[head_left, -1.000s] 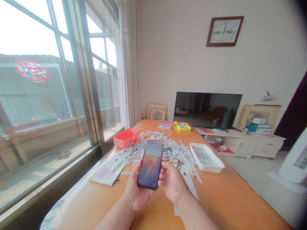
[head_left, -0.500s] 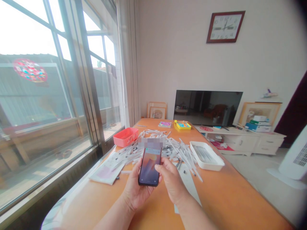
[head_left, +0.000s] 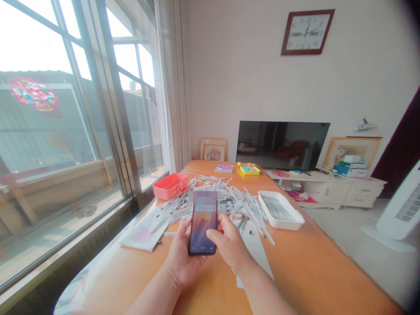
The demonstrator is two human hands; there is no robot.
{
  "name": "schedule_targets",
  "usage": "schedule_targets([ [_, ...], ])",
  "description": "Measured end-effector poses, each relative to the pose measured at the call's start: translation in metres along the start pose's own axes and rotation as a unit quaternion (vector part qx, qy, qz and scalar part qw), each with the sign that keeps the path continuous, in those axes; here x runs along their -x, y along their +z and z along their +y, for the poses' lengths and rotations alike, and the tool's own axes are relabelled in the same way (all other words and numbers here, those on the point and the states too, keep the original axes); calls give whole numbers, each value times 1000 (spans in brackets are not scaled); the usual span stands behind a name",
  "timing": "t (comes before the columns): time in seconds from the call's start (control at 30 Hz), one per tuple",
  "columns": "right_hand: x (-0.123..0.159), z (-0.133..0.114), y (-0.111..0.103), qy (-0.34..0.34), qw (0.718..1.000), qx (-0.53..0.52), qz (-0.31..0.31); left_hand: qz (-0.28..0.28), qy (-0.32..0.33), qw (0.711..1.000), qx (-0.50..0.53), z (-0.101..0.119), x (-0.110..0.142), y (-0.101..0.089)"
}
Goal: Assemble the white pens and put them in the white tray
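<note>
A dark smartphone (head_left: 201,232) with a lit screen stands tilted up above the near part of the table. My left hand (head_left: 182,256) is wrapped around its left edge and lower back. On the right side, my right hand (head_left: 231,245) has its fingers at the phone's edge, with its thumb over the lower right of the screen. A small notification box shows near the top of the display; its text is too small to read. Behind the phone lies a wide heap of white pens (head_left: 247,205) and loose pen parts, some with black ends.
A red plastic basket (head_left: 169,187) sits left of the heap. On the right is a white tray (head_left: 297,223) holding thin pen pieces. Paper sheets (head_left: 141,234) lie front left, and a white strip (head_left: 259,253) under my right forearm. A yellow box (head_left: 250,170) stands at the far end.
My right thumb has shifted slightly left and down over the screen. The whole view has moved a little; both hands stay at the phone.
</note>
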State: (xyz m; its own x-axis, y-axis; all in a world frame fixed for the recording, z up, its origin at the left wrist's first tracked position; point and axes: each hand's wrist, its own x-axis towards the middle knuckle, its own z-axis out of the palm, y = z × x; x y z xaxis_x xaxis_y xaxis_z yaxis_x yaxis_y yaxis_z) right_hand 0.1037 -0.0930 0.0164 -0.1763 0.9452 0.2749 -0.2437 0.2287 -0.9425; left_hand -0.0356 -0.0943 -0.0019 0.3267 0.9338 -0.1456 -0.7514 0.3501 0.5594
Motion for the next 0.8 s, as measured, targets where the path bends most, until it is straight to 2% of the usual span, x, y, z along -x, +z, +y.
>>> schedule_targets([
  [0.53,0,-2,2,16,1000,-5,7,15,1,1000,-6,0,-1,1],
  [0.8,-2,3,0,10,999,34,27,23,-3,1000,-13,0,0,1],
])
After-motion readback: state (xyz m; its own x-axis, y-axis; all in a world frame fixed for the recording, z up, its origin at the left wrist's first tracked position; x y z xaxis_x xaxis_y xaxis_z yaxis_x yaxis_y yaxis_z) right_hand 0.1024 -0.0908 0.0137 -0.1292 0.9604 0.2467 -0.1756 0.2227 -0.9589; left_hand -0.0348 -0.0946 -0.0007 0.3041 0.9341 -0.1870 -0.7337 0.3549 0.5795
